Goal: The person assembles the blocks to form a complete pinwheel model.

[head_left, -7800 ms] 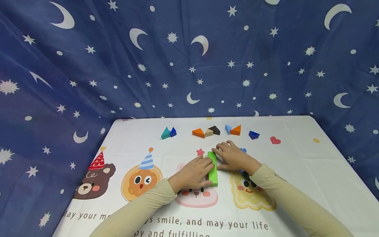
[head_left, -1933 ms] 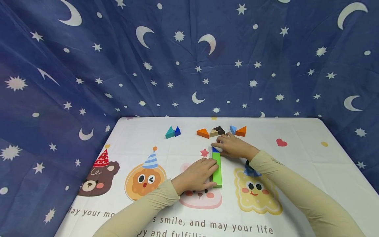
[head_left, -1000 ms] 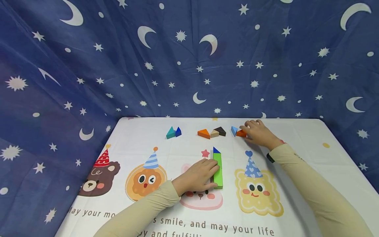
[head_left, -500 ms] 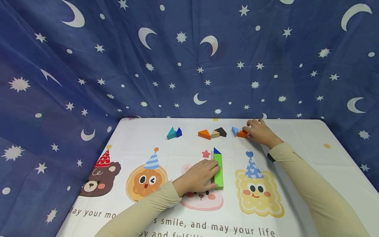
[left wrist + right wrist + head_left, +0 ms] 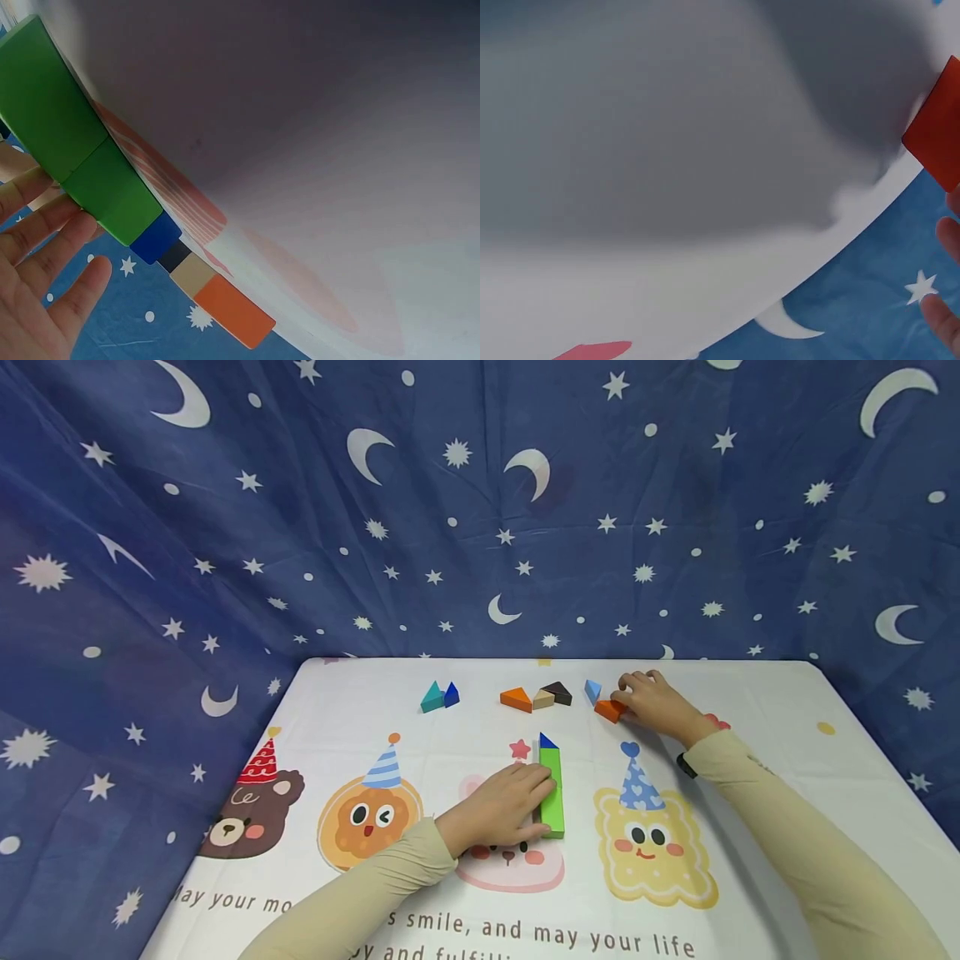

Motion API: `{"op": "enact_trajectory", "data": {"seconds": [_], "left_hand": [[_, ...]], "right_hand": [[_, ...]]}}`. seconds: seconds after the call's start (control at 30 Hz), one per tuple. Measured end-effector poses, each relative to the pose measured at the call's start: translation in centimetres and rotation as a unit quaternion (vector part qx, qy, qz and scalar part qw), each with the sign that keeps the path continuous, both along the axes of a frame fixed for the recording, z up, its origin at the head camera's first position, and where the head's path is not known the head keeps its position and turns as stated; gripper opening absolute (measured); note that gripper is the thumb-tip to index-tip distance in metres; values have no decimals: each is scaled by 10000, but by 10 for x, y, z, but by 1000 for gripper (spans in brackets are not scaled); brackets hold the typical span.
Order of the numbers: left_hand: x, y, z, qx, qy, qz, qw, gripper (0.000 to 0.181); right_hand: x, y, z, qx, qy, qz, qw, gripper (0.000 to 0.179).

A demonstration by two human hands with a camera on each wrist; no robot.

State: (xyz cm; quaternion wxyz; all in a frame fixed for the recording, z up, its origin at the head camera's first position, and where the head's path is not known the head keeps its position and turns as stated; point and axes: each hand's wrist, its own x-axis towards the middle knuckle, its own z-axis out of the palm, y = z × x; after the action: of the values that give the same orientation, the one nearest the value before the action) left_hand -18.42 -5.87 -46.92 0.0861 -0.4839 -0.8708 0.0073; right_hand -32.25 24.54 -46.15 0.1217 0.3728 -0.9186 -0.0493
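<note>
Two green blocks (image 5: 552, 814) lie end to end on the tablecloth, with a blue triangular block (image 5: 548, 742) against their far end. My left hand (image 5: 497, 806) rests on the green blocks from the left. The left wrist view shows its fingers (image 5: 56, 251) fairly straight, some touching the green side. Farther back, my right hand (image 5: 658, 706) pinches an orange triangular block (image 5: 608, 711), which is partly covered by the fingers. The right wrist view catches only a corner of this orange block (image 5: 937, 127) and a few fingertips (image 5: 949, 236).
Along the back lie a light blue triangular block (image 5: 592, 691), a black one (image 5: 558, 692), a beige one (image 5: 543, 699) and another orange one (image 5: 516, 699). Teal (image 5: 432, 697) and dark blue (image 5: 452, 695) blocks are at back left. Behind the table hangs a starry blue curtain (image 5: 420, 527).
A blue triangular block from the back right was set at the green blocks' far end. My right hand then went to the right-hand orange block, which has now turned and shifted slightly nearer.
</note>
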Motion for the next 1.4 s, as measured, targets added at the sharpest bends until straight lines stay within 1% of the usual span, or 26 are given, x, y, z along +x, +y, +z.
{"op": "enact_trajectory", "data": {"seconds": [0.2, 0.43, 0.7, 1.0, 1.23, 1.4], "left_hand": [[1, 0, 0, -53, -63, 18, 10000, 52], [0, 1, 1, -78, -115, 58, 9999, 52], [0, 1, 1, -47, -220, 62, 9997, 51], [-1, 1, 3, -42, -222, 38, 9997, 51], [-1, 1, 5, -53, -216, 45, 9997, 51], [-1, 1, 4, -30, -202, 43, 9998, 51]], "right_hand": [[10, -13, 2, 4, -171, -57, 9998, 28], [19, -28, 1, 108, -20, 214, 9997, 27], [26, -41, -2, -75, 59, 477, 9988, 29], [36, -57, -1, -154, -98, 581, 9981, 28], [38, -67, -2, -117, -178, 654, 9976, 27], [40, -73, -2, -211, -310, 722, 9967, 30]]}}
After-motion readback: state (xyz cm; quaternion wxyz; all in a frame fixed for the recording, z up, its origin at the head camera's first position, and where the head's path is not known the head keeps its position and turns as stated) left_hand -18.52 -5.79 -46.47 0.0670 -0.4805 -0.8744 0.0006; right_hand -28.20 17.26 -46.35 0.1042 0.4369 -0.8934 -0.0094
